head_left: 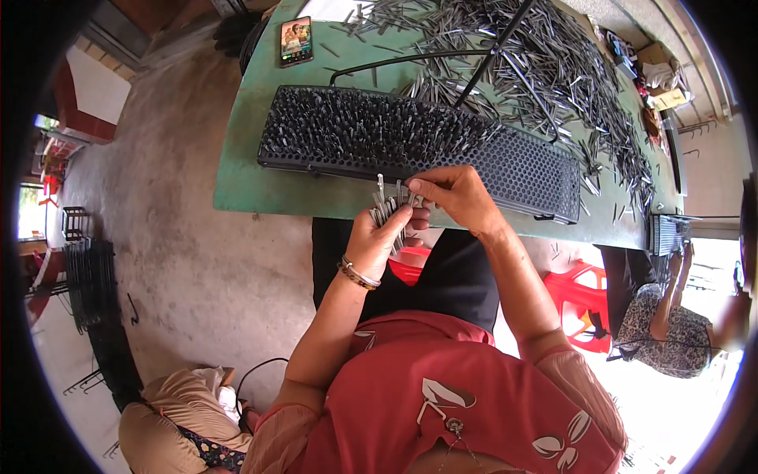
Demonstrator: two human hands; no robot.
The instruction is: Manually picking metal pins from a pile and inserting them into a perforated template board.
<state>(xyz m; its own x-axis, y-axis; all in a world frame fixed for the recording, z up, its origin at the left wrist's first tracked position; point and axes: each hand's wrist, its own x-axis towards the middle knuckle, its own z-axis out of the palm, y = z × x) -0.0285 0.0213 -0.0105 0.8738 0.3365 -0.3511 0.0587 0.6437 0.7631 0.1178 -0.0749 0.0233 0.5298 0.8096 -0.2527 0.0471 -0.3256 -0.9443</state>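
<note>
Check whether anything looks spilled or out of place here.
A dark bent piece lies by itself on the floor left of the green table, so it looks dropped. A few thin pieces by the red stool also look fallen. The metal strips on the table are loosely strewn, but nothing looks clearly damaged.

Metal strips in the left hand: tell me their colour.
The metal strips are silvery grey; the head view shows them best.

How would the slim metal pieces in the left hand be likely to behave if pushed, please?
The metal pieces look fairly stiff, since they stick out straight from the left hand. They might slide apart, being separate and unevenly bunched. Each is probably light, being so slim.
</note>
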